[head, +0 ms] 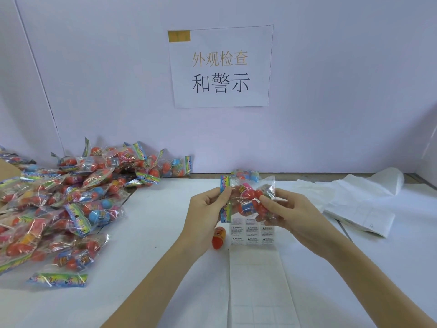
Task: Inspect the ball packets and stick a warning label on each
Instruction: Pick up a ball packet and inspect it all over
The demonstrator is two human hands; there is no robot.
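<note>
I hold a clear ball packet (246, 197) with red, pink and blue balls above the middle of the table. My left hand (205, 214) pinches its colourful header strip on the left. My right hand (286, 214) grips the packet's right side. Under the packet lies a strip of warning labels (253, 233) on white backing paper that runs toward me. A loose red ball (218, 237) rests on the table beside the strip. Another ball packet (246, 174) lies just behind the held one.
A large pile of ball packets (71, 204) covers the left side of the table. Used white backing sheets (361, 204) lie at the right. A paper sign (221, 66) hangs on the wall behind. A cardboard edge (7, 169) shows at far left.
</note>
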